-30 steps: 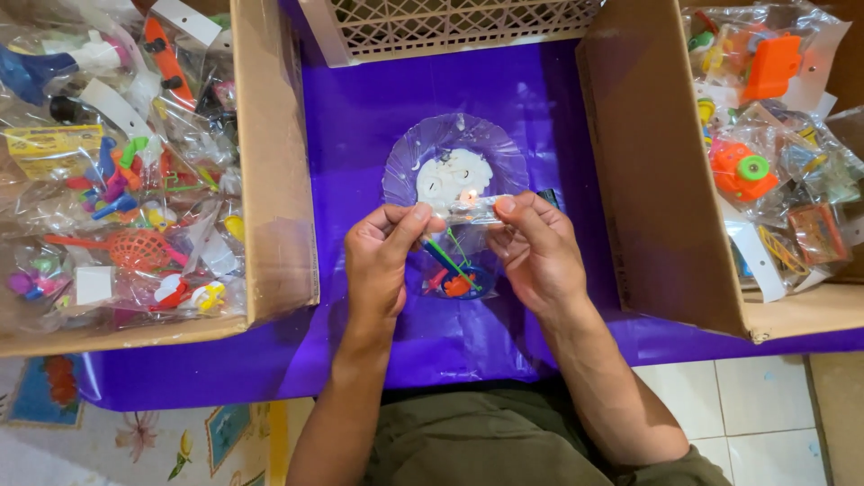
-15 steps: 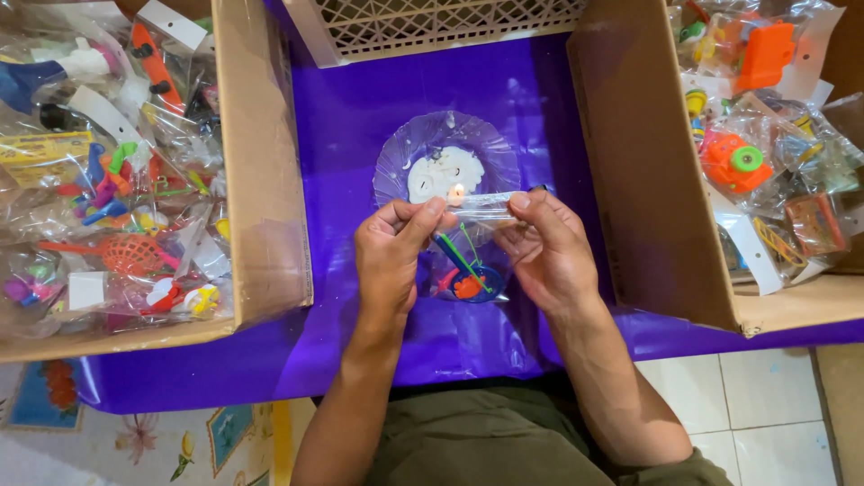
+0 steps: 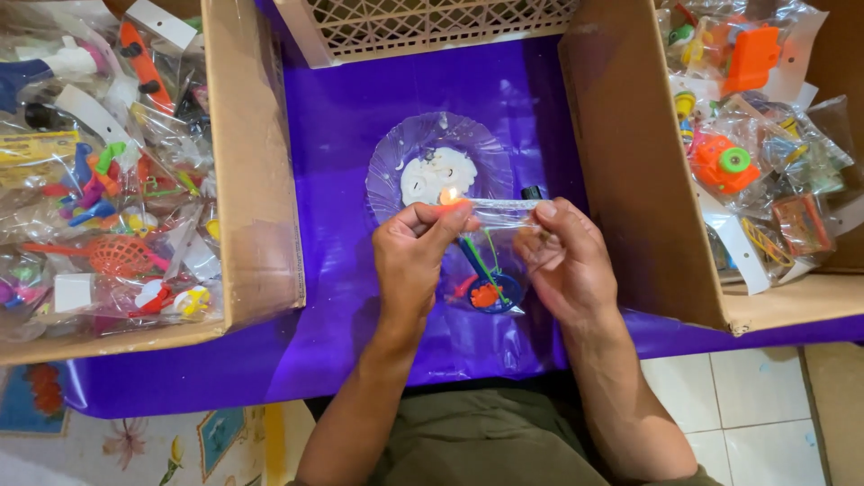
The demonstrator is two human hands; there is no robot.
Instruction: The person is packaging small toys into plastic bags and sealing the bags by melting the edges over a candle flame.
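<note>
My left hand point(image 3: 416, 261) and my right hand point(image 3: 562, 261) pinch the two upper corners of a clear plastic bag point(image 3: 490, 256) and stretch its top edge flat between them. Inside the bag hang small coloured toys in blue, green and orange. The bag's top edge sits right by a small candle flame point(image 3: 447, 194), next to my left fingertips. The candle stands in a pool of white wax on a clear glass plate point(image 3: 396, 162) lying on the purple table cover point(image 3: 342, 108).
An open cardboard box point(image 3: 256, 180) on the left holds several bagged toys. Another cardboard box point(image 3: 621, 162) on the right is also full of toy bags. A beige lattice basket point(image 3: 423, 27) stands at the back. Tiled floor point(image 3: 765, 414) shows below the table edge.
Both hands have kept hold of the bag at the flame; they show only slight shifts and the view has moved a little.
</note>
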